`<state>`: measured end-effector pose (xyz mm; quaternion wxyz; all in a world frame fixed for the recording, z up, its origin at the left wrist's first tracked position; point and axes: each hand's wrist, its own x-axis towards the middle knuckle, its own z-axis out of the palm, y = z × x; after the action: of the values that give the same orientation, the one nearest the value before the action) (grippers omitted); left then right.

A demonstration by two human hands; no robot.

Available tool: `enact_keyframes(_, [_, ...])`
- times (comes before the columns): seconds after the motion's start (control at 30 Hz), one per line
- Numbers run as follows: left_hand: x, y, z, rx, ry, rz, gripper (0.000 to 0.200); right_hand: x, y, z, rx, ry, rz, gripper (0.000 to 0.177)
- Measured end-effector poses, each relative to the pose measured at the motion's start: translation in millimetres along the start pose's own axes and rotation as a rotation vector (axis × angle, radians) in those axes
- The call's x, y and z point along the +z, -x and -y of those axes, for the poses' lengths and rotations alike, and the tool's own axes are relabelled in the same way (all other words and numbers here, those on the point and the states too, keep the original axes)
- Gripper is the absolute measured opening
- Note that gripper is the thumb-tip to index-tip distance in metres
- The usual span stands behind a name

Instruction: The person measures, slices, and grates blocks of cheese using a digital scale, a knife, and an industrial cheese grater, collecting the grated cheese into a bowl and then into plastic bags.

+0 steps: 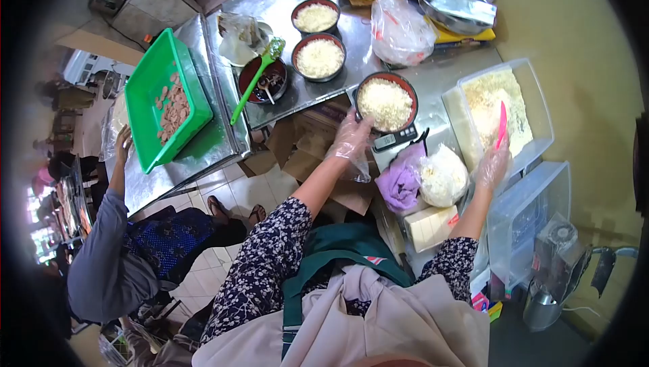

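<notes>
My left hand (353, 138), in a clear plastic glove, grips the near left edge of a dark round pan (414, 100) filled with white grated cheese (385, 105). This pan rests on a black digital kitchen scale (395, 138). My right hand (493, 163), also gloved, is closed around a pink tapered plastic utensil (501, 126). That utensil lies over a clear plastic tub (551, 120) with pale yellow and white gratings in it. Between my hands sit a purple cloth (400, 181) and a bag of white shreds (443, 176).
Two more filled pans (318, 58) stand behind, beside a bowl of dark sauce (277, 93) under a green brush (255, 83). A person (122, 252) works left at a green tray (135, 117) of brown slices. A pale block (431, 227) and empty tub (517, 211) are near right.
</notes>
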<state>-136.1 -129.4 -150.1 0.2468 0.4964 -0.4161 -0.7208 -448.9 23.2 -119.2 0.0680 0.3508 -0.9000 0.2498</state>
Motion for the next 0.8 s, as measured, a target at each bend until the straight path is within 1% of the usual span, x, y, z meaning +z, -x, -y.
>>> enact_keyframes(0.03, [3,-4,-5,-0.030,-0.023,-0.014,0.056,0,-1,4,-0.015,-0.132,-0.025,0.047])
enact_keyframes(0.07, [9,-5,-8,-0.035,-0.005,-0.045,0.055,-2,-1,6,0.140,-0.135,0.061,0.046])
enact_keyframes(0.1, [11,-6,-11,-0.040,0.010,-0.076,0.054,-2,-2,8,0.133,-0.147,0.056,0.046])
enact_keyframes(0.13, [9,-6,-13,-0.030,0.009,-0.082,0.054,-1,-1,9,0.172,-0.195,0.054,0.046])
enact_keyframes(0.17, [6,-6,-15,-0.045,0.072,-0.053,0.052,-1,0,10,0.212,-0.244,0.055,0.045])
enact_keyframes(0.2, [5,-5,-18,-0.058,0.139,-0.023,0.051,0,1,8,0.203,-0.250,0.053,0.045])
enact_keyframes(0.23, [3,-2,-20,-0.050,0.140,-0.027,0.051,1,2,6,0.194,-0.251,0.044,0.045])
enact_keyframes(0.3, [-7,13,-22,-0.119,0.309,-0.086,0.047,3,2,4,0.176,-0.258,0.040,0.045])
enact_keyframes(0.33, [-15,27,-31,-0.157,0.324,-0.103,0.042,4,2,4,0.149,-0.262,0.015,0.045])
enact_keyframes(0.37, [-25,33,-32,-0.152,0.321,-0.111,0.042,6,3,5,0.126,-0.267,-0.012,0.045])
enact_keyframes(0.43, [-44,43,-31,-0.171,0.363,-0.221,0.038,2,2,8,0.161,-0.262,0.033,0.045])
enact_keyframes(0.47, [-56,39,-24,-0.167,0.362,-0.275,0.037,0,1,9,0.199,-0.244,0.073,0.044])
enact_keyframes(0.5, [-68,32,-15,-0.162,0.362,-0.326,0.035,1,2,8,0.195,-0.248,0.074,0.044])
enact_keyframes(0.57, [-85,23,-12,-0.158,0.362,-0.318,0.034,4,2,7,0.167,-0.235,0.016,0.043])
enact_keyframes(0.63, [-97,9,-9,-0.244,0.366,-0.278,0.034,5,2,5,0.157,-0.223,0.008,0.042])
enact_keyframes(0.67, [-99,3,-4,-0.252,0.368,-0.279,0.034,4,2,4,0.148,-0.207,0.009,0.042])
enact_keyframes(0.8, [-98,-11,-4,-0.223,0.349,-0.270,0.035,-1,4,10,0.132,-0.242,0.018,0.042])
